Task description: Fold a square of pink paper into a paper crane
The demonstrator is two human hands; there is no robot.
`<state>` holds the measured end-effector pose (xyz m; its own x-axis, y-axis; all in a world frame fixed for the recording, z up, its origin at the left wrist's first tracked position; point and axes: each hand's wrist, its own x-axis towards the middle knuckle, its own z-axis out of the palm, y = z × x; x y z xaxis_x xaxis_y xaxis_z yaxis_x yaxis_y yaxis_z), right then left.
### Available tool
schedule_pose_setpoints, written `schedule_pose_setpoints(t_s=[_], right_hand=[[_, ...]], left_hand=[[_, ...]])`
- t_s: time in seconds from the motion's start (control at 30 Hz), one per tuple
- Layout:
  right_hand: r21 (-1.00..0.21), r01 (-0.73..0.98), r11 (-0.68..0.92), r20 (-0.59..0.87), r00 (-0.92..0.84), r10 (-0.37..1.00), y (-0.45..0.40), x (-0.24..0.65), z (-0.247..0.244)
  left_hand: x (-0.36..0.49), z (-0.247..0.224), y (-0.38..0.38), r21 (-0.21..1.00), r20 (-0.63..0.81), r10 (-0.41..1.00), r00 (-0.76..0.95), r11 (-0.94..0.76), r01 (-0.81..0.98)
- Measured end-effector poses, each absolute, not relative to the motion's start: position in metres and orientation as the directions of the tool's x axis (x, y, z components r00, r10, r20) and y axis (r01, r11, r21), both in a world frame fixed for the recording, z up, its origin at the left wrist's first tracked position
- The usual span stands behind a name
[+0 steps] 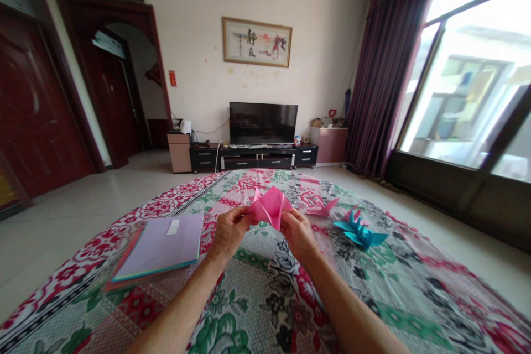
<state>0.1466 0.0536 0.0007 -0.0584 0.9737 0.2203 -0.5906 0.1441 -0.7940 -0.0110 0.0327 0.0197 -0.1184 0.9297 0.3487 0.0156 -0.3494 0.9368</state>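
Observation:
Between my two hands, above the middle of the table, a folded pink origami paper is held up with its flaps partly spread. My left hand pinches its left corner between thumb and fingers. On the opposite side, my right hand grips the right corner in the same way. To the right lie finished-looking folded paper pieces: a blue origami crane and a pink origami piece, with more pink paper showing behind the blue one. Left of my hands rests a stack of coloured paper, lilac sheet on top.
A floral cloth in red, green and grey covers the round table. On the paper stack sits a small white label. Beyond the table stand a television and a low black cabinet. A large window is on the right.

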Motion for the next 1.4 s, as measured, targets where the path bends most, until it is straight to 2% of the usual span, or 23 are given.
schedule_pose_setpoints(t_s=[0.13,0.37,0.77,1.0,1.2,1.4], right_hand=[[-0.804,-0.579,0.136,0.232,-0.095,0.968,0.0539,0.1463,-0.0008],[-0.836,-0.533,0.127,0.209,-0.097,0.973,0.0471,0.1431,0.0054],[-0.887,-0.403,0.227,0.292,-0.107,0.95,0.0454,0.144,0.0047],[-0.864,-0.467,0.19,0.272,-0.115,0.955,0.0472,0.1434,0.0045],[-0.879,-0.45,0.16,0.242,-0.132,0.961,0.0478,0.1431,0.0038],[-0.883,-0.444,0.154,0.256,-0.18,0.95,0.0449,0.1425,0.0061]], left_hand=[[-0.011,0.018,0.0323,0.935,0.354,0.929,-0.106,-0.353,0.035],[-0.0119,0.0128,0.0326,0.89,0.449,0.891,-0.061,-0.441,0.118],[-0.0096,0.014,0.0299,0.878,0.471,0.882,-0.016,-0.467,0.111],[-0.009,0.0148,0.029,0.885,0.458,0.889,-0.019,-0.453,0.107],[-0.0064,0.0177,0.0265,0.895,0.441,0.897,-0.007,-0.44,0.076],[-0.0066,0.016,0.029,0.917,0.399,0.915,-0.068,-0.396,0.048]])
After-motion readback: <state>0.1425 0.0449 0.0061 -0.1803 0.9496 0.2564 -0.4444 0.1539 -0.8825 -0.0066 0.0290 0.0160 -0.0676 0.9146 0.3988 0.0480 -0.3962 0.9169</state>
